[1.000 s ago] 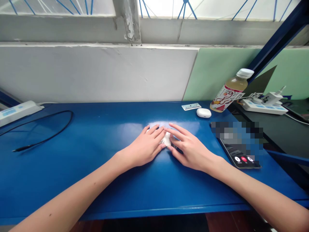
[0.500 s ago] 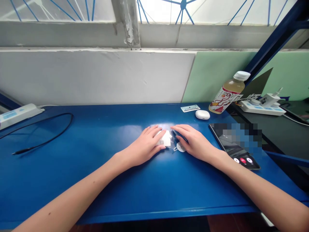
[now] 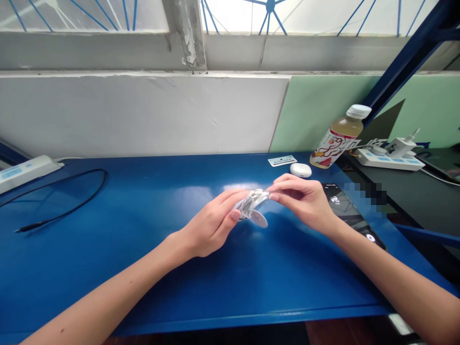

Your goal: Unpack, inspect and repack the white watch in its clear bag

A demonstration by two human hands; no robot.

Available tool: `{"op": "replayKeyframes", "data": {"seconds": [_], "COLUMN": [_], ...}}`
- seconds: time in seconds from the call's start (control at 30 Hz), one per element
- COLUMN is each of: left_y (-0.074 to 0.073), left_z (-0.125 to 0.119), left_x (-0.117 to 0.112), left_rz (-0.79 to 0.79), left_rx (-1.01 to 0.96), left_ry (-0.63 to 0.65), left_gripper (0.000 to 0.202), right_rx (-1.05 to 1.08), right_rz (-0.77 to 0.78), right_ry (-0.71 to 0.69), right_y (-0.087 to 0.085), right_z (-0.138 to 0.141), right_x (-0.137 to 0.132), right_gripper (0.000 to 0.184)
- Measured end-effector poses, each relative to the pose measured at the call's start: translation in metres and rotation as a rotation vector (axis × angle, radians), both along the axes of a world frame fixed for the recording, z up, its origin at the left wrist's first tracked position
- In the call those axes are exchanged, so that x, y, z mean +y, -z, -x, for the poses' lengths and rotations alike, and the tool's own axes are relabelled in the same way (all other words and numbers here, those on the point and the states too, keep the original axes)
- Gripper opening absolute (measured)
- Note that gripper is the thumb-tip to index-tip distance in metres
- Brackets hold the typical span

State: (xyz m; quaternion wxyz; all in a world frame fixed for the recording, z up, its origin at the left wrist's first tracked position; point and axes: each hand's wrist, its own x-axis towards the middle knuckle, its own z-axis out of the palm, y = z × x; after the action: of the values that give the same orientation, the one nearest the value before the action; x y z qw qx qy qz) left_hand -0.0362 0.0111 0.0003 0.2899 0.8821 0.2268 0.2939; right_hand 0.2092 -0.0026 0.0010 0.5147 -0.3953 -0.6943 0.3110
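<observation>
A small clear plastic packet (image 3: 251, 206) with white contents and a white round tag hanging from it is raised just above the blue table (image 3: 143, 249). My left hand (image 3: 212, 224) pinches its left end between thumb and fingers. My right hand (image 3: 305, 201) pinches its upper right edge with curled fingers. What is inside the packet is too small to make out.
A phone (image 3: 354, 213) with a lit screen lies right of my right hand. Behind it are a white earbud case (image 3: 301, 169), a small card (image 3: 282, 161) and a drink bottle (image 3: 339, 136). A black cable (image 3: 68, 194) and power strips (image 3: 25, 168) lie at the sides.
Both hands were flat on the table over the packet. They have since pinched it and lifted it off the surface, the right hand rising and curling.
</observation>
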Motion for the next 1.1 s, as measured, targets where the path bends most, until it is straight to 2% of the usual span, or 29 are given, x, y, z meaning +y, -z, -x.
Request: {"op": "replayKeyframes", "data": {"seconds": [0.1, 0.3, 0.47, 0.57, 0.7, 0.83, 0.97, 1.1], "left_y": [-0.002, -0.001, 0.006, 0.006, 0.004, 0.005, 0.010, 0.013], "left_z": [-0.003, -0.010, -0.013, -0.012, -0.009, -0.006, -0.004, -0.003], "left_x": [-0.001, -0.002, 0.000, 0.003, 0.005, 0.006, 0.010, 0.012], "left_rz": [0.046, 0.248, 0.425, 0.481, 0.351, 0.171, 0.147, 0.106], "left_rx": [-0.092, -0.095, -0.112, -0.106, -0.042, 0.013, 0.036, 0.132], "left_ry": [-0.089, -0.293, -0.326, -0.313, -0.402, -0.492, -0.566, -0.582], "left_gripper": [0.044, 0.029, 0.026, 0.025, 0.024, 0.022, 0.021, 0.020], "right_rx": [0.095, 0.115, 0.088, 0.056, -0.070, -0.280, -0.435, -0.624], "right_rz": [0.136, 0.379, 0.406, 0.390, 0.307, 0.124, 0.028, 0.006], "right_ry": [0.023, 0.045, -0.022, -0.001, 0.080, 0.166, 0.194, 0.218], "right_y": [-0.002, -0.001, 0.008, 0.013, 0.017, 0.020, 0.026, 0.025], "right_z": [0.002, 0.004, 0.011, 0.010, 0.003, -0.002, -0.004, -0.005], "right_x": [0.001, 0.004, 0.003, 0.003, 0.007, 0.010, 0.012, 0.008], "right_gripper": [0.014, 0.023, 0.030, 0.033, 0.031, 0.026, 0.026, 0.027]}}
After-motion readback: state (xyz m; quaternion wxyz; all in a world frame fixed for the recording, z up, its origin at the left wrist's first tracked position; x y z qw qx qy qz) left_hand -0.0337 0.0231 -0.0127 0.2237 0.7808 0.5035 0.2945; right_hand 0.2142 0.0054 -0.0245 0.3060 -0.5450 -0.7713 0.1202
